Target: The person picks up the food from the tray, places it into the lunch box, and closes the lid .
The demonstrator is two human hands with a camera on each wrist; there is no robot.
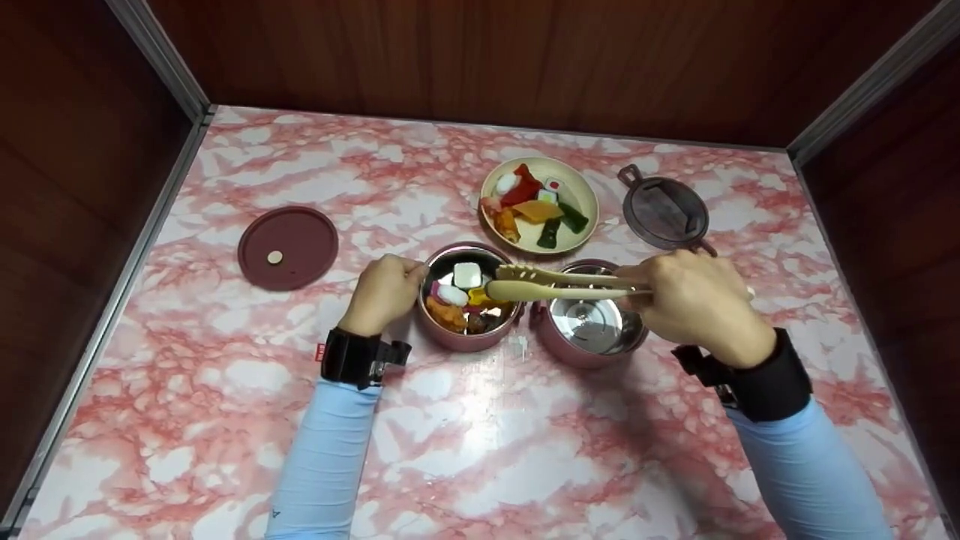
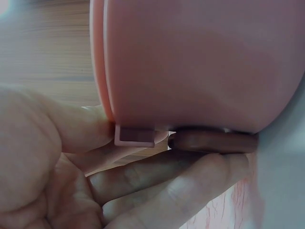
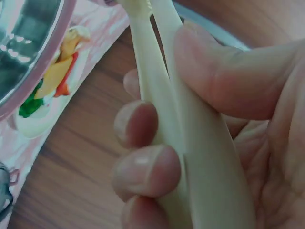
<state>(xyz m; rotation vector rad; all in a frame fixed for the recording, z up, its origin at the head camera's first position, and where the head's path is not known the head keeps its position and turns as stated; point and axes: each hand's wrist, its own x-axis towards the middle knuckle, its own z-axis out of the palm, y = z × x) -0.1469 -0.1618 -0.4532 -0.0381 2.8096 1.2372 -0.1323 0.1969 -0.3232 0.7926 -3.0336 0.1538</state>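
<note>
My left hand holds the left pink pot at its side. In the left wrist view, the thumb lies at the rim and the fingers reach under a small clip and a brown handle. Inside this pot are a white block, a white oval piece and several coloured food pieces. My right hand grips beige tongs, thumb on one arm and fingers curled round the other. The tongs' tips reach over the left pot's right rim; whether they touch anything cannot be told.
A second pink pot with a shiny metal inside stands under the tongs. Behind the pots sits a cream plate of toy food. A dark red lid lies left, with a small pale disc on it. A dark handled piece lies back right.
</note>
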